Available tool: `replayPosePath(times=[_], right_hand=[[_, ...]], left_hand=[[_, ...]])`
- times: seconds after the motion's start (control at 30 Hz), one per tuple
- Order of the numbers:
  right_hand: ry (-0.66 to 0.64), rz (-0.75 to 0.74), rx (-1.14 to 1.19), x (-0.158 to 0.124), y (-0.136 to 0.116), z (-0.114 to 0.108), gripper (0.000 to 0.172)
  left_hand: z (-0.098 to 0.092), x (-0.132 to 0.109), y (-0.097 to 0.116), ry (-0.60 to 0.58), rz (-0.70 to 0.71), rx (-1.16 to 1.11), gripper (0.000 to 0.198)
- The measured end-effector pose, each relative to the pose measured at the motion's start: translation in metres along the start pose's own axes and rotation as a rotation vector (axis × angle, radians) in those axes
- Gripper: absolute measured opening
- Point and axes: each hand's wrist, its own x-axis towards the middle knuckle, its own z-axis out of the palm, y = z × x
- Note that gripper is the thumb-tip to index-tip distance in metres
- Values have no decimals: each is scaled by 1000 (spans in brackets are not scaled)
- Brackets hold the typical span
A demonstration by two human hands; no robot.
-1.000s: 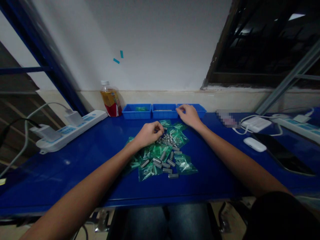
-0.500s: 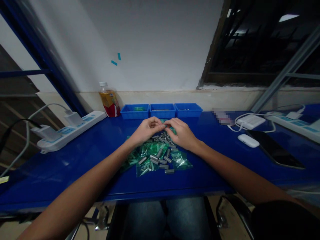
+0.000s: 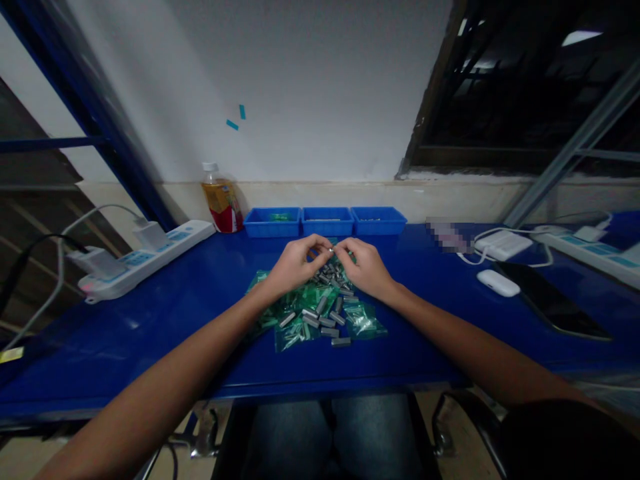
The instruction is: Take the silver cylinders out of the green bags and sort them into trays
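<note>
Both left hand and right hand at the centre of the frame, thumbs and fingers pinched together on one small shiny piece, at the upper end of a heap of metal bars and green bags. Too tiny and dim to say what kind of piece, or which hand bears more of it. By the look of it, fine two-handed fingertip work in hand; for the next move, judging from the pose, a light, steady pinch called for. All around, a glossy blue table; above the heap, three blue trays in a row. Toward the left, a bottle and a power strip; at right, a white case beside a dark phone. Across the top, a pale wall, with a dark window at upper right.
</note>
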Motion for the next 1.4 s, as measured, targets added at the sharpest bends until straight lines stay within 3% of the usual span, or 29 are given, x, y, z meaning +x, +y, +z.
replayPosePath(times=[0.23, 0.6, 0.7, 0.83, 0.93, 1.03, 1.17, 1.3, 1.4], right_hand=[[23, -60, -18, -1, -3, -3, 19], [15, -55, 28, -3, -2, -2, 7], [31, -47, -32, -3, -3, -2, 8], [25, -4, -119, -2, -4, -3, 23], [-8, -14, -126, -2, -5, -3, 32], [-10, -19, -104, -1, -5, -3, 31], [39, -40, -39, -1, -5, -4, 10], [26, -146, -82, -1, -5, -4, 11], [-5, -152, -179, 6, 6, -4, 13]], left_hand=[[2, 2, -11, -8, -44, -246, 26], [3, 2, -6, 16, -63, -265, 26], [1, 1, -3, 8, -27, -203, 25], [0, -3, 0, 15, 127, 69, 30], [1, -5, 3, 6, 196, 213, 21], [0, -4, 6, 23, 156, 216, 17], [-1, -3, 4, 34, 18, 92, 25], [0, -1, 0, -32, -56, -32, 33], [1, -2, -4, -78, -82, 8, 35]])
